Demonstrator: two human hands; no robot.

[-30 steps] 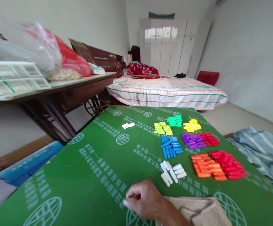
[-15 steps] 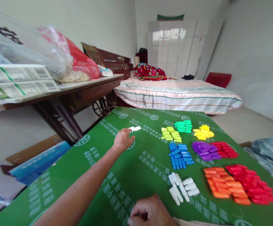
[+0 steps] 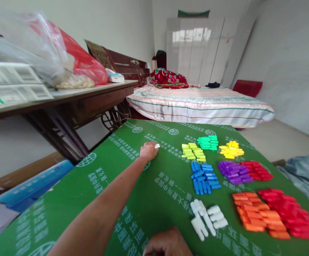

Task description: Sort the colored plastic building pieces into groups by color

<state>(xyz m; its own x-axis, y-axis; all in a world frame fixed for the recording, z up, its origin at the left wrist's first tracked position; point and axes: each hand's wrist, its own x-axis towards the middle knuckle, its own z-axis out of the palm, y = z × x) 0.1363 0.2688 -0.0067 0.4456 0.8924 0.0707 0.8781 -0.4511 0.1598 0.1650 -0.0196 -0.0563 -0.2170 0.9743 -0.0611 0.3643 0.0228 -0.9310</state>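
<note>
My left hand (image 3: 149,151) reaches far across the green board (image 3: 133,185), fingers curled over a few small white plastic pieces (image 3: 157,146). Only their ends show past the fingers. At the bottom edge my right hand (image 3: 168,243) is curled closed, partly cut off by the frame; what it holds, if anything, is hidden. Beyond it to the right lies a loose group of white finger-shaped pieces (image 3: 202,218). Similar small pieces are sorted by colour: blue (image 3: 204,178), lime (image 3: 193,152), green (image 3: 208,143), yellow (image 3: 232,149), purple (image 3: 234,172), orange (image 3: 261,215) and red (image 3: 289,213).
A second, darker red group (image 3: 256,170) lies beside the purple. To the left stands a wooden sewing table (image 3: 90,106) with plastic bags (image 3: 82,64) and boxes (image 3: 12,85). A bed (image 3: 197,103) is behind the board; blue cloth (image 3: 305,181) lies at the right.
My left hand has moved right over the far white pieces, covering most of them, and its fingers have curled in. The view has shifted slightly; my right hand sits lower in frame.
</note>
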